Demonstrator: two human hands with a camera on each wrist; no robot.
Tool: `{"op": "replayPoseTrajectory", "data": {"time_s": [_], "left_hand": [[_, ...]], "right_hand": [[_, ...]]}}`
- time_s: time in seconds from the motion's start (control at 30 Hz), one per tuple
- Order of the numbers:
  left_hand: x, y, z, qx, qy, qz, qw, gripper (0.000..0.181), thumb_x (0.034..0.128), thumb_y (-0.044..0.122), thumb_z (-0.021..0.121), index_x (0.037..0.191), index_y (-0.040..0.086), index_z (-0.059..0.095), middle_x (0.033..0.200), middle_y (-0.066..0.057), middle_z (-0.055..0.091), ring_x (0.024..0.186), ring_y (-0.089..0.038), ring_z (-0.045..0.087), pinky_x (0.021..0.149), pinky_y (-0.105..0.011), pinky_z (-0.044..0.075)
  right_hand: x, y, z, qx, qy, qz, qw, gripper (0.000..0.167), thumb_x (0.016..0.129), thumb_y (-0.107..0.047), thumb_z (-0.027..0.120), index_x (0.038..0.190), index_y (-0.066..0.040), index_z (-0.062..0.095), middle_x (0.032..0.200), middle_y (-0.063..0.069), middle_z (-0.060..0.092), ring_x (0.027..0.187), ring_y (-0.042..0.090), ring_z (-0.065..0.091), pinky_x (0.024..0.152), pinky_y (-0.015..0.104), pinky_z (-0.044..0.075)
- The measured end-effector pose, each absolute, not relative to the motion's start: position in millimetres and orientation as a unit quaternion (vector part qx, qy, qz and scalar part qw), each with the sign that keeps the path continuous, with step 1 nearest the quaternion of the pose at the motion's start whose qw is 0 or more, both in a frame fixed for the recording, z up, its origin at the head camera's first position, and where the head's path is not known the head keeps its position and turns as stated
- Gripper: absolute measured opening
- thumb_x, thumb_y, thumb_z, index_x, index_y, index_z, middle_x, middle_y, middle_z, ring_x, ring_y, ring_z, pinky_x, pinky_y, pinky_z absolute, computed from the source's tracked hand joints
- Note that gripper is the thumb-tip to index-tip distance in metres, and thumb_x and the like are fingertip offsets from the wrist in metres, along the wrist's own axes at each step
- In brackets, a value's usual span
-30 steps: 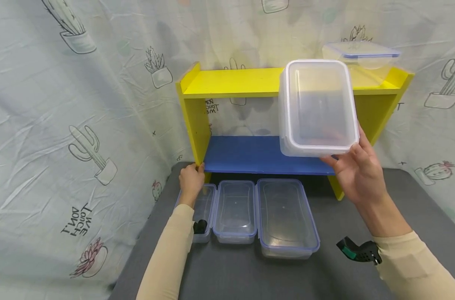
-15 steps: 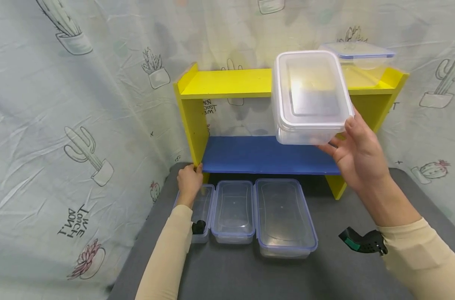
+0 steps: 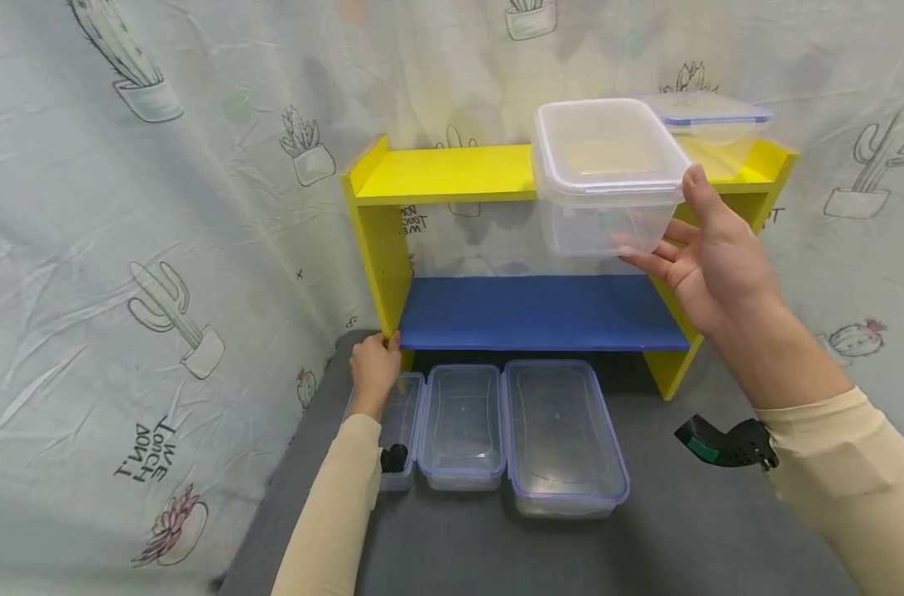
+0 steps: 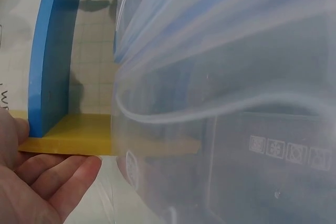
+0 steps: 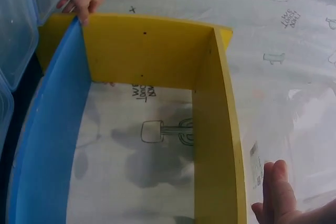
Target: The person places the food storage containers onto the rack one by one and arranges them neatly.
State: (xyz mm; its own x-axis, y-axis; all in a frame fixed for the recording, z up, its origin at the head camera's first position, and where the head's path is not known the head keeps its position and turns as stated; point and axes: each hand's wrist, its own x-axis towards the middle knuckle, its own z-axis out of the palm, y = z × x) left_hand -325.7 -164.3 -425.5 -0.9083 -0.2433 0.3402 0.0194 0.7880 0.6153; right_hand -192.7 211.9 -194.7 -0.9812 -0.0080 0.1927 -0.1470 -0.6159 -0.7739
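Note:
My right hand point(image 3: 720, 248) holds a lidded clear plastic food container point(image 3: 608, 178) by its right side, up in front of the yellow top board. The thumb is at the lid's rim and the fingers are lower down on the wall. My left hand point(image 3: 375, 368) grips the shelf's yellow side panel point(image 3: 385, 265) at the left end of the blue board point(image 3: 541, 310). In the left wrist view, the left hand's fingers point(image 4: 68, 179) lie against the panel's outer face. The right wrist view shows only part of the right hand point(image 5: 278, 192) and the container point(image 5: 310, 135).
Three clear containers with blue-rimmed lids, left point(image 3: 403, 414), middle point(image 3: 463, 422) and right point(image 3: 564, 430), stand in a row on the dark table point(image 3: 489, 546). Another blue-edged container point(image 3: 720, 116) sits on the right of the top board. A cactus-print curtain point(image 3: 236, 207) hangs behind.
My right hand has raised the container slightly and shifted it left. It has tipped so its lid faces more upward and its front wall shows. The left hand keeps its grip on the panel.

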Motion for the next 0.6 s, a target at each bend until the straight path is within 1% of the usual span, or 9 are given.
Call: {"op": "replayPoseTrajectory", "data": {"time_s": [0.07,0.13,0.27,0.33,0.37,0.43,0.5,0.6], "left_hand": [[-326.2,-163.4,-426.3,0.059,-0.924,-0.318,0.204,0.039,0.0989,0.037,0.054,0.081,0.005,0.067,0.074,-0.015,0.067,0.066,-0.035,0.063,0.062,-0.046,0.049],[-326.6,-162.2,-426.9,0.058,-0.924,-0.319,0.202,0.038,0.0988,0.037,0.054,0.081,0.005,0.067,0.074,-0.014,0.067,0.064,-0.034,0.062,0.06,-0.045,0.048],[-327.5,-160.0,-427.3,0.062,-0.923,-0.324,0.201,0.038,0.0989,0.037,0.054,0.081,0.005,0.068,0.072,-0.013,0.067,0.062,-0.032,0.061,0.059,-0.043,0.047],[-327.6,-159.7,-427.4,0.064,-0.922,-0.326,0.2,0.039,0.099,0.037,0.054,0.081,0.006,0.068,0.072,-0.013,0.067,0.063,-0.032,0.061,0.059,-0.043,0.048],[-327.2,-160.1,-427.1,0.064,-0.922,-0.325,0.201,0.039,0.099,0.038,0.054,0.081,0.006,0.067,0.072,-0.013,0.067,0.064,-0.033,0.062,0.06,-0.044,0.048],[-325.8,-162.4,-426.2,0.064,-0.922,-0.324,0.204,0.04,0.0989,0.037,0.054,0.08,0.005,0.067,0.073,-0.014,0.067,0.066,-0.035,0.063,0.062,-0.046,0.049],[-324.0,-165.6,-424.7,0.066,-0.921,-0.322,0.209,0.04,0.0988,0.037,0.054,0.08,0.004,0.066,0.073,-0.015,0.067,0.068,-0.037,0.064,0.064,-0.047,0.05],[-321.8,-170.1,-421.5,0.065,-0.922,-0.318,0.213,0.04,0.0989,0.036,0.054,0.08,0.003,0.066,0.073,-0.016,0.067,0.067,-0.037,0.064,0.064,-0.048,0.05]], "right_hand": [[-196.5,212.3,-189.6,0.074,-0.435,0.896,0.036,0.044,0.093,-0.032,0.062,0.135,-0.023,0.052,0.127,0.009,0.054,0.103,0.035,0.066,0.072,0.049,0.058],[-200.9,212.2,-183.6,0.056,-0.437,0.897,0.032,0.044,0.092,-0.034,0.064,0.134,-0.024,0.053,0.127,0.009,0.053,0.108,0.036,0.063,0.072,0.05,0.057],[-207.5,211.3,-172.0,0.023,-0.458,0.888,0.03,0.048,0.089,-0.04,0.066,0.134,-0.029,0.053,0.127,0.007,0.051,0.131,0.038,0.044,0.071,0.048,0.058],[-209.7,210.7,-167.3,0.009,-0.473,0.88,0.032,0.051,0.087,-0.044,0.066,0.134,-0.031,0.051,0.128,0.007,0.049,0.137,0.037,0.035,0.072,0.047,0.058],[-210.4,209.6,-165.1,0.004,-0.483,0.875,0.034,0.053,0.087,-0.046,0.065,0.135,-0.031,0.049,0.129,0.007,0.047,0.139,0.037,0.033,0.074,0.046,0.057],[-212.3,206.3,-160.5,-0.006,-0.499,0.866,0.034,0.055,0.085,-0.049,0.065,0.135,-0.034,0.048,0.133,0.006,0.044,0.14,0.036,0.034,0.081,0.048,0.054],[-214.9,201.8,-156.4,-0.013,-0.512,0.858,0.032,0.058,0.084,-0.051,0.065,0.137,-0.036,0.046,0.135,0.005,0.042,0.139,0.036,0.036,0.087,0.048,0.05],[-219.1,196.9,-152.0,-0.019,-0.529,0.848,0.025,0.06,0.082,-0.053,0.066,0.137,-0.039,0.046,0.136,0.005,0.041,0.137,0.039,0.038,0.086,0.047,0.051]]}}
